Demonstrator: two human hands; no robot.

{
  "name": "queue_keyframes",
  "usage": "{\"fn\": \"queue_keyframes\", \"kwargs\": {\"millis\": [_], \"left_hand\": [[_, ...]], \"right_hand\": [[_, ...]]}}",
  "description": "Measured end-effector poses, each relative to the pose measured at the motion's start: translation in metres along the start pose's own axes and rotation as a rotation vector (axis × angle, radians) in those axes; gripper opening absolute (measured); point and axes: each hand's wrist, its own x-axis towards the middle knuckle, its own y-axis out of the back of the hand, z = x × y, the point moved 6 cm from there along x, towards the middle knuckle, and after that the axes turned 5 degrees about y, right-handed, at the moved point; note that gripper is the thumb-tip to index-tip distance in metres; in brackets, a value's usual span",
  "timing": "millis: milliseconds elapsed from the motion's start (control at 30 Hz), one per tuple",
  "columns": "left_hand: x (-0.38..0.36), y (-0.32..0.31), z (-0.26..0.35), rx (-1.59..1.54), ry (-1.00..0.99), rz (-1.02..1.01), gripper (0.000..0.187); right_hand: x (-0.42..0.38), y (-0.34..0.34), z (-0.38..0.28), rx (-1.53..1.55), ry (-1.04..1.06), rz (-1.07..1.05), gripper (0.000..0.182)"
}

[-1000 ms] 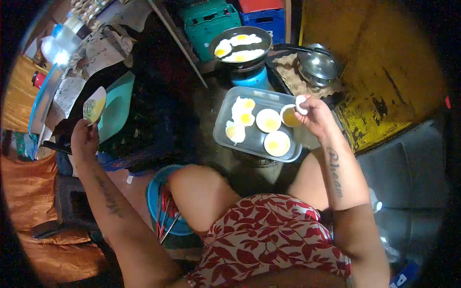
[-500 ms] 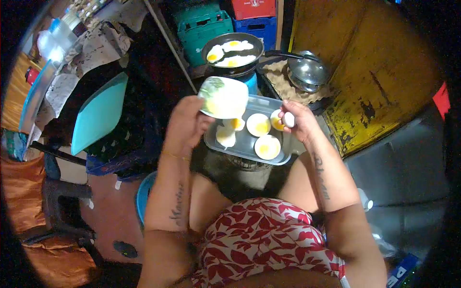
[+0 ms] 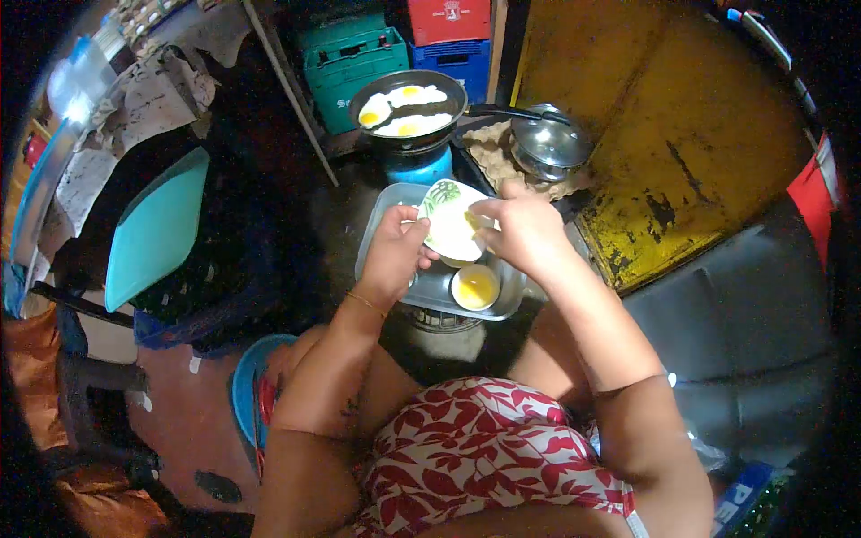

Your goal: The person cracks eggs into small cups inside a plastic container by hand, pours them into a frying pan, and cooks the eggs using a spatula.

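My left hand (image 3: 399,247) grips the left edge of a small white dish (image 3: 456,235) with a green leaf pattern, tilted above the tray. My right hand (image 3: 520,224) is closed at the dish's right edge, fingertips over its rim; the white egg it held a moment ago is hidden behind the fingers. Some yellow shows in the dish beside those fingertips. Below is a clear plastic tray (image 3: 369,242). A small white bowl (image 3: 475,287) of yellow egg stands in it, and the hands and dish cover most of the rest.
Beyond the tray, a black frying pan (image 3: 457,90) with several fried eggs (image 3: 413,125) sits on a blue-bodied stove (image 3: 420,169). To its right is a lidded pot (image 3: 549,143) on brown paper. Crates (image 3: 354,76) stand behind; a yellow panel (image 3: 628,179) borders the right.
My left hand has lowered the dish and brought it rightward over the tray. My right hand has moved in to meet its edge, and the egg no longer shows. The camera view has shifted slightly.
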Motion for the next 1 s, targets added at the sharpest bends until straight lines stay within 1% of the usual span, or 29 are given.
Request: {"fn": "queue_keyframes", "kwargs": {"millis": [67,133,200,300,433,500,533,600,633,667,700,733,767,800,867,900,933,967,1000], "left_hand": [[0.004,-0.002,-0.005,0.011,-0.02,-0.013,0.018],[0.006,-0.003,-0.008,0.02,-0.038,-0.019,0.017],[0.007,-0.002,-0.009,-0.023,-0.071,-0.04,0.017],[0.01,0.0,-0.011,-0.084,-0.094,-0.049,0.018],[0.011,-0.004,-0.012,-0.035,-0.073,-0.028,0.019],[0.012,-0.003,-0.012,0.015,-0.029,0.041,0.02],[0.014,-0.003,-0.014,0.014,-0.026,0.042,0.02],[0.017,-0.001,-0.017,-0.01,-0.002,0.082,0.019],[0.017,-0.001,-0.015,-0.011,0.001,0.083,0.019],[0.016,0.001,-0.015,0.019,0.042,0.112,0.02],[0.016,0.002,-0.015,0.05,0.083,0.14,0.02],[0.021,0.006,-0.021,0.051,0.087,0.138,0.02],[0.03,0.012,-0.031,0.011,0.06,0.131,0.023],[0.032,0.013,-0.029,-0.029,0.032,0.122,0.026],[0.034,0.019,-0.029,-0.019,0.036,0.14,0.027],[0.034,0.021,-0.027,-0.011,0.038,0.164,0.028],[0.033,0.021,-0.026,-0.01,0.039,0.16,0.028],[0.033,0.022,-0.025,-0.014,0.024,0.167,0.027],[0.032,0.022,-0.022,-0.019,0.009,0.176,0.027]], "right_hand": [[0.009,-0.014,-0.001,-0.169,0.075,-0.008,0.034],[0.015,-0.016,-0.005,-0.185,0.087,-0.037,0.034],[0.021,-0.028,-0.003,-0.242,0.078,-0.137,0.019],[0.023,-0.036,0.001,-0.253,0.082,-0.126,0.014],[0.027,-0.043,0.009,-0.242,0.12,-0.086,0.013],[0.033,-0.048,0.021,-0.105,0.061,-0.056,0.013],[0.035,-0.048,0.024,-0.104,0.06,-0.059,0.013],[0.037,-0.043,0.036,0.134,-0.054,0.037,0.012],[0.038,-0.041,0.044,0.152,-0.031,0.101,0.016],[0.039,-0.044,0.054,0.154,-0.032,0.098,0.016],[0.04,-0.046,0.068,0.275,-0.084,0.106,0.018],[0.039,-0.049,0.081,0.396,-0.138,0.116,0.02],[0.038,-0.053,0.093,0.423,-0.202,0.119,0.02],[0.037,-0.053,0.1,0.421,-0.207,0.12,0.02],[0.034,-0.068,0.116,0.384,-0.335,-0.121,0.019],[0.033,-0.09,0.134,0.336,-0.318,-0.061,0.018],[0.031,-0.096,0.135,0.335,-0.322,-0.059,0.018],[0.029,-0.104,0.136,0.227,-0.311,-0.114,0.015],[0.028,-0.111,0.136,0.118,-0.298,-0.168,0.016]]}}
